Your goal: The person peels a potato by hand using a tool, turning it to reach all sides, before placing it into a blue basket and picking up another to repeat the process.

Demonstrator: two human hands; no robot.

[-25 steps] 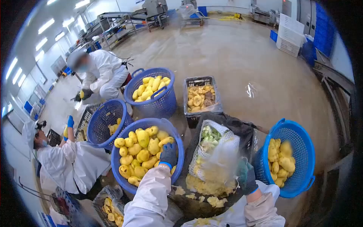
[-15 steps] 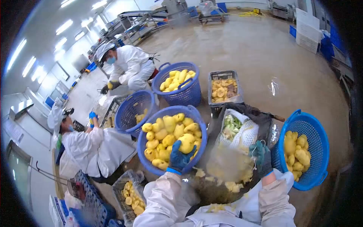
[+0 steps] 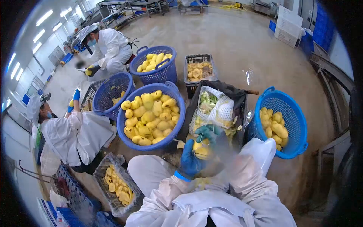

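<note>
My left hand (image 3: 190, 163) curls its fingers around the yellow piece (image 3: 202, 152), apparently for steadiness; my right hand's (image 3: 207, 134) finger state I cannot tell through blur

well left of the left hand (image 3: 190, 162), a person (image 3: 73, 136) wears white; another person (image 3: 113, 45) in white bends farther ahead. far ahead of the right hand (image 3: 210, 137), a yellow hose (image 3: 230, 6) lies on the floor (image 3: 227, 34). ahead and right of both stand white crates (image 3: 288, 25), with a metal frame (image 3: 332, 90) nearer.
</note>
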